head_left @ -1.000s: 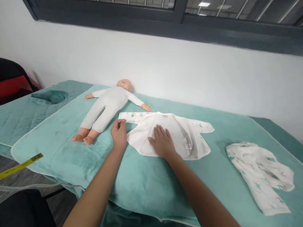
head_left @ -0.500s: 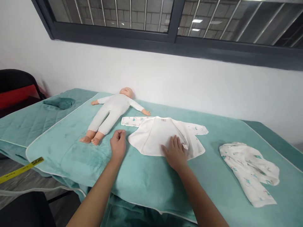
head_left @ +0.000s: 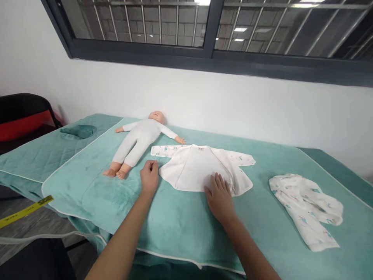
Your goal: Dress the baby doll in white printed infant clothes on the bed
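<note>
A white baby shirt [head_left: 194,171] lies spread open, inside up, on the green padded bed cover [head_left: 180,225], its printed sleeves stretched to both sides. My right hand [head_left: 219,196] rests flat on the shirt's lower right part, fingers extended. Beside the shirt's left edge, my left hand [head_left: 149,177] is curled with fingers and thumb together; what it holds, if anything, is hidden. A baby doll [head_left: 141,138] in a white suit lies on its back behind my left hand, arms spread, head toward the wall.
Crumpled printed baby pants [head_left: 305,208] lie at the right. A face hole [head_left: 78,131] is in the bed's left end. A black and red chair [head_left: 26,116] stands at far left, and yellow tape [head_left: 26,212] hangs near the front left edge.
My right hand has slid slightly toward the shirt's lower edge, and a small white tag by it no longer shows. My left hand stays curled. The view has shifted slightly.
</note>
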Tool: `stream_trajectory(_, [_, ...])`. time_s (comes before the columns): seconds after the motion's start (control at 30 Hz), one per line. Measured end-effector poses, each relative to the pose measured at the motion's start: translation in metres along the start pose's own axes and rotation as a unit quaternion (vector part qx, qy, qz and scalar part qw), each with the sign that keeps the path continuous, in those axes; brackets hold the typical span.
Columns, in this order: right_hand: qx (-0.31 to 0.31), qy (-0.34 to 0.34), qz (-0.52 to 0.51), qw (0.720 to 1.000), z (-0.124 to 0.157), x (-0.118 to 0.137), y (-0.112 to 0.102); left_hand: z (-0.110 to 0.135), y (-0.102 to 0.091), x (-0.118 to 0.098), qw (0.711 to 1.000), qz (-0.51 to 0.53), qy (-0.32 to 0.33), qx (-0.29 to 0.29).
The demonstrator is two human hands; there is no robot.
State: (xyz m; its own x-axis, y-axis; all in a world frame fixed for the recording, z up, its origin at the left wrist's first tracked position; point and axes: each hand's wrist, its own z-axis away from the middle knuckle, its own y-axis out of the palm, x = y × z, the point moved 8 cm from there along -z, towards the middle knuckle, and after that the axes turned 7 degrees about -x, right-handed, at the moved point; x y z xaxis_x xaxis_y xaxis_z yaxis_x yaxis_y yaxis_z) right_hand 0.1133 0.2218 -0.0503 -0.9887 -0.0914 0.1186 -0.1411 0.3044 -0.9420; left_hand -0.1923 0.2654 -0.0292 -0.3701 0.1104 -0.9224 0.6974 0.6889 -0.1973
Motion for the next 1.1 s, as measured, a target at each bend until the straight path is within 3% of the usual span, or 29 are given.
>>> stream_trajectory(0.13, [0.024,-0.053,-0.046,0.997,-0.019,0.028,0.008,0.0,0.002,0.002,1.0,-0.009,0.002,-0.001])
stream_trajectory(0.33, [0.089,-0.074,-0.034,0.993,-0.073,0.053,0.029,-0.002,0.004,0.007,1.0,-0.015,0.002,-0.006])
stream_trajectory(0.53, [0.101,-0.099,-0.004,0.99,-0.121,0.053,0.049,-0.002,0.003,0.006,1.0,-0.011,0.004,-0.004])
stream_trajectory(0.73, [0.086,-0.082,-0.014,0.993,-0.149,0.042,0.056,-0.001,0.005,0.004,1.0,-0.022,-0.01,0.0])
stream_trajectory(0.8, [0.083,-0.083,-0.02,0.993,-0.154,0.036,0.053,-0.003,0.01,-0.003,0.998,-0.034,-0.017,0.049])
stream_trajectory(0.87, [0.084,-0.09,-0.028,0.992,-0.159,0.031,0.049,-0.008,0.016,-0.014,0.988,-0.048,-0.014,0.145])
stream_trajectory(0.93, [0.085,-0.093,-0.038,0.991,-0.165,0.027,0.042,-0.021,0.012,-0.03,0.974,-0.063,0.019,0.216])
stream_trajectory(1.03, [0.074,-0.081,-0.057,0.992,-0.182,0.035,0.034,-0.068,-0.018,-0.05,0.974,-0.124,0.109,0.156])
stream_trajectory(1.1, [0.061,-0.072,-0.076,0.993,-0.2,0.057,0.032,-0.103,-0.035,-0.049,0.958,-0.222,0.15,0.104])
